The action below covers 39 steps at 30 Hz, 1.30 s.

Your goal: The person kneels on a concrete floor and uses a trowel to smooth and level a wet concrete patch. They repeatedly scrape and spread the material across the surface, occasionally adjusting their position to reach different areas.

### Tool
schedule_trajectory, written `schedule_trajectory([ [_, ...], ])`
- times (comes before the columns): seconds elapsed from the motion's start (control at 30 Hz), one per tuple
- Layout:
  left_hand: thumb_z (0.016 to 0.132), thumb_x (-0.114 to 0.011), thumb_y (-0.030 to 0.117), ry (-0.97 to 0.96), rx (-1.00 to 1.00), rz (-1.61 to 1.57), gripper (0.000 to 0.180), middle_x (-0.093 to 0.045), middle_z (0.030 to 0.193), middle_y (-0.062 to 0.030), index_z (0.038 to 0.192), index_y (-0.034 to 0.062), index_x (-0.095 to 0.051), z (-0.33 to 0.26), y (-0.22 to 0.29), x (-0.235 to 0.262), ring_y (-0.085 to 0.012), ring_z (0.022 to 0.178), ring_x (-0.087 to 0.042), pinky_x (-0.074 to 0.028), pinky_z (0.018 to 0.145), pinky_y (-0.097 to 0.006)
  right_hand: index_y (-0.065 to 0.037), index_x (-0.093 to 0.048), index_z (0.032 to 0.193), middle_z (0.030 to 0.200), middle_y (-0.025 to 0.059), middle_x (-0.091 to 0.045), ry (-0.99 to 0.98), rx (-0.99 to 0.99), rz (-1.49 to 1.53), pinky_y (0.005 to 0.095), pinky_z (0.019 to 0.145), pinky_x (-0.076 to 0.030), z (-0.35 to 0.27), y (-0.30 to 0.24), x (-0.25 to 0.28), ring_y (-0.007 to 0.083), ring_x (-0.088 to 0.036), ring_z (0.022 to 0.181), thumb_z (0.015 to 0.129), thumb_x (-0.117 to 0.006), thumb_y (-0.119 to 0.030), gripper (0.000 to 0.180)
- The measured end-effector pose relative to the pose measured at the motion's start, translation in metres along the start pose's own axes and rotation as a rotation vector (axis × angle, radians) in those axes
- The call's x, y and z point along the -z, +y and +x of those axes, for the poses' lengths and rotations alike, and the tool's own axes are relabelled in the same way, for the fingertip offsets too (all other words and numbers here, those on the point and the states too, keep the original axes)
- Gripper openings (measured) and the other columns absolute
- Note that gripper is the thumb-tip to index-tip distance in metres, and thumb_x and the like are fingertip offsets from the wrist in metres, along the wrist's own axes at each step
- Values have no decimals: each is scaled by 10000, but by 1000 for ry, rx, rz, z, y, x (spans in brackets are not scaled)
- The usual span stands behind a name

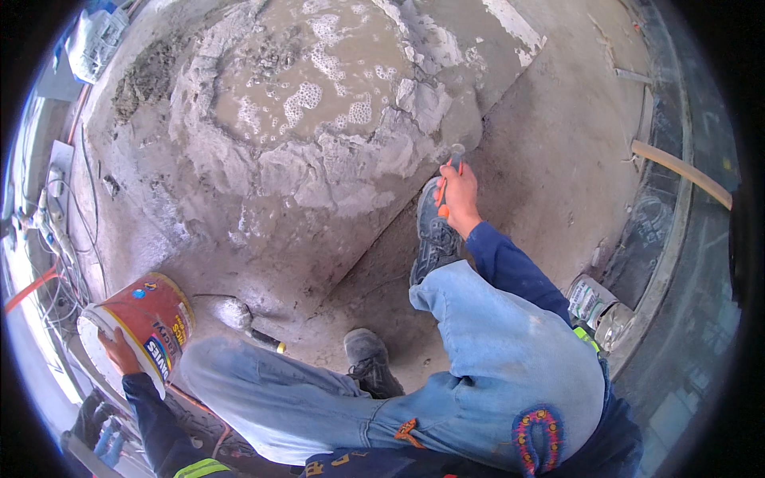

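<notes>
My left hand [121, 352] is at the whitish end of a red paint bucket [151, 307], its fingers against the edge. The bucket stands at the lower left with its printed side toward my legs. Farther forward, my right hand [460, 197] is closed around an orange-handled tool [444, 210]. A small grey metal part shows past its fingers, but the tool's working end cannot be made out. The tool is by my right shoe, at the edge of a ring of wet grey mortar [351, 163]. Murky, foamy water [319, 76] fills the ring.
Between my legs and the bucket lies a mortar-smeared trowel [235, 312] with a dark handle. A dented metal can [612, 323] is at right, near a wooden-coloured stick [681, 170]. Tangled cables [60, 239] run along the left, and a plastic bag [94, 44] is at the far left.
</notes>
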<state>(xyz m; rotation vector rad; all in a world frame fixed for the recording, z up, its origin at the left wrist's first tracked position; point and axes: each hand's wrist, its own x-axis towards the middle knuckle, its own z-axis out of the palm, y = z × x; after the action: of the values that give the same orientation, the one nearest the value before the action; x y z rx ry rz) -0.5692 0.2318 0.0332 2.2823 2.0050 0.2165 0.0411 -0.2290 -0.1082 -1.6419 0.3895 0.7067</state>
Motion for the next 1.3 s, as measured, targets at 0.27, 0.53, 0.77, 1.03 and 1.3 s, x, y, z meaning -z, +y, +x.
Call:
schedule_trajectory([
  [0.27, 897, -563, 263, 23, -12, 28, 602, -510, 1326, -270, 1401, 0, -363, 0, -3, 2, -415, 1220, -501, -382, 1017, -426, -150, -465, 937, 718, 36, -527, -300, -239, 236, 321, 450, -416, -21, -10, -43, 165, -522, 533, 858, -563, -253, 162],
  [0.53, 897, -561, 244, 64, -100, 45, 598, -490, 1336, -290, 1395, -20, -363, 0, -10, -3, -413, 1252, -471, -352, 1043, -421, -140, -463, 916, 723, 32, -527, -228, -114, 203, 321, 410, -405, -43, -33, -44, 170, -532, 510, 861, -545, -260, 155],
  [0.77, 898, -555, 239, 21, -48, 28, 606, -493, 1330, -294, 1409, -16, -351, -2, 1, -2, -420, 1251, -471, -351, 1043, -421, -68, -488, 952, 723, 45, -526, -286, 124, -89, 322, 434, -419, -34, -60, -70, 168, -537, 502, 855, -526, -192, 162],
  [1.03, 891, -561, 257, 45, -35, 25, 569, -533, 1276, -294, 1375, 8, -395, -6, 8, -2, -437, 1197, -511, -386, 1004, -439, 11, -520, 1171, 858, 184, -656, -183, 432, -810, 410, 568, -531, -7, -96, -114, 287, -681, 681, 786, -615, -169, 435],
  [1.3, 895, -568, 251, 73, -74, 60, 564, -528, 1283, -297, 1374, 7, -399, -1, -4, -6, -433, 1211, -502, -390, 1004, -440, -94, -505, 1277, 1019, 208, -639, -4, 1155, -1295, 474, 807, -505, 11, -153, -115, 401, -625, 952, 803, -634, -143, 494],
])
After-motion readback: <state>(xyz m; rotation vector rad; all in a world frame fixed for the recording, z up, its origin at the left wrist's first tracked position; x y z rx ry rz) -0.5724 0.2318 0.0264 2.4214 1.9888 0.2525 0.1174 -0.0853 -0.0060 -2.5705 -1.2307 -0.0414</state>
